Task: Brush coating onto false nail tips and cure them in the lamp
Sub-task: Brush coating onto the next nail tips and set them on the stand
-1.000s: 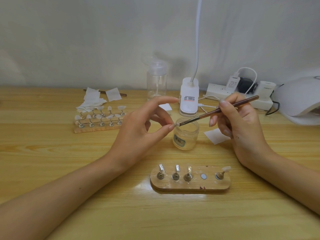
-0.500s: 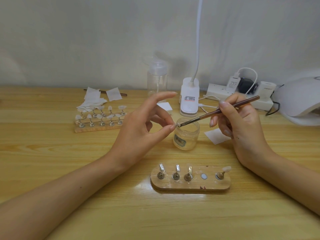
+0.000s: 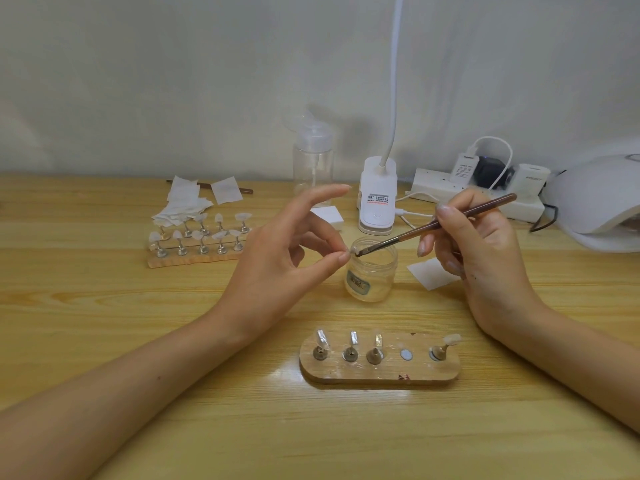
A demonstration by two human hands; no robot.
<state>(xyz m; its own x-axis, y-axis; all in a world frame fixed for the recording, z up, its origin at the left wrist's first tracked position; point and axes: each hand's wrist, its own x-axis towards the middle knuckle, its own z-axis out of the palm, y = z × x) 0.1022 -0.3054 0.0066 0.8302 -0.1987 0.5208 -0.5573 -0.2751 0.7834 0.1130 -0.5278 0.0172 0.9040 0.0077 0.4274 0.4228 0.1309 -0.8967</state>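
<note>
A nail tip [image 3: 352, 251] is pinched by the left hand [image 3: 277, 268] above the open jar [image 3: 372, 278] standing between the hands; its contents cannot be told. A brush [image 3: 408, 234], gripped by the right hand [image 3: 485, 261], is touched to the tip.

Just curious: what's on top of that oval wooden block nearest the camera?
Oval wooden block: four small metal pegs, three topped with clear pieces, the rightmost with a whitish nail tip, plus one bare round metal disc. Nothing covers them.

Pump bottle [image 3: 312, 161], clip light [image 3: 377, 206] and power strip [image 3: 433, 185] stand at the back.
</note>
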